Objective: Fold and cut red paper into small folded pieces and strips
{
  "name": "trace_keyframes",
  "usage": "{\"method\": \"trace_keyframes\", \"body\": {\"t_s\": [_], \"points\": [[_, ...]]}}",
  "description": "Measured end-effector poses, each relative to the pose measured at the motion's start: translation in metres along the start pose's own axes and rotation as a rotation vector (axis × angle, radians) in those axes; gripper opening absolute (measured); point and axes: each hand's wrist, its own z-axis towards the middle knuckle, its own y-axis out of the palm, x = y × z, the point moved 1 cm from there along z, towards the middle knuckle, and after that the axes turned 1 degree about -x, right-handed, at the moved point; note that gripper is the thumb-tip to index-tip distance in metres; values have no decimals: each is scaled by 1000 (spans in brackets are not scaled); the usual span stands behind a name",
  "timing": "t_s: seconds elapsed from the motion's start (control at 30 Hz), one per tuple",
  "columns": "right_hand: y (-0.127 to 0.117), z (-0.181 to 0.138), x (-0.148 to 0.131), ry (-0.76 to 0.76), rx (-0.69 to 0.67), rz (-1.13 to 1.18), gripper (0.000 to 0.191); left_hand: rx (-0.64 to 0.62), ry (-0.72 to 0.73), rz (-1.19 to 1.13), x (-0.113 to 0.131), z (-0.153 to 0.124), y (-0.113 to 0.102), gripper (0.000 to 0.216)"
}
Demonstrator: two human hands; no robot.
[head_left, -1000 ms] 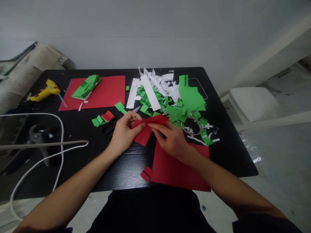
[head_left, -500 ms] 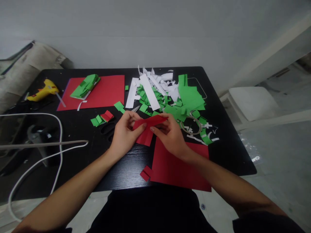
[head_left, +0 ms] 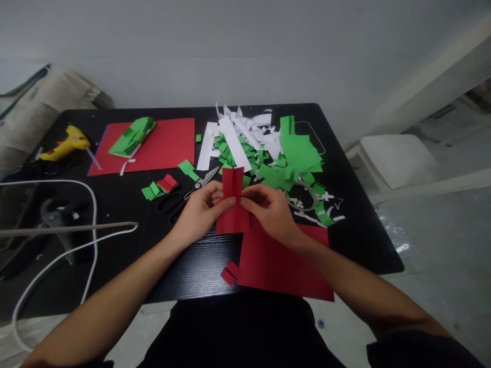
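Between my hands is a creased piece of red paper (head_left: pixel 232 181), its upper part standing up and its lower part spread towards me. My left hand (head_left: pixel 201 208) pinches it from the left, thumb on the front. From the right, my right hand (head_left: pixel 270 208) pinches the same piece, its thumb close to the other one. Just left of my left hand lie black-handled scissors (head_left: pixel 198 184), partly covered by it. Below my right hand a large red sheet (head_left: pixel 286 266) lies on the table, with a small folded red piece (head_left: pixel 230 273) by its left edge.
Green and white paper scraps (head_left: pixel 245 145) heap at the back, beside a roll of tape (head_left: pixel 303 197). At the left are a yellow glue gun (head_left: pixel 67 144), a white cable (head_left: pixel 94 204) and pliers (head_left: pixel 57 220). A green folded bundle (head_left: pixel 133 137) rests on another red sheet (head_left: pixel 172 148).
The red paper has turned from lying crosswise to upright and opened out along its creases. Both hands still hold it, and more of the scissors shows.
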Motion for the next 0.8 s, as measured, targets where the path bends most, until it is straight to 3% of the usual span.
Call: {"method": "trace_keyframes", "body": {"t_s": [0.33,0.8], "points": [[-1,0,-3,14,-10,-16,8,-3,30,17,1,-1,0,19],[-3,-1,-6,-36,-28,-58,9,-61,-38,-40,3,0,-3,24]]}}
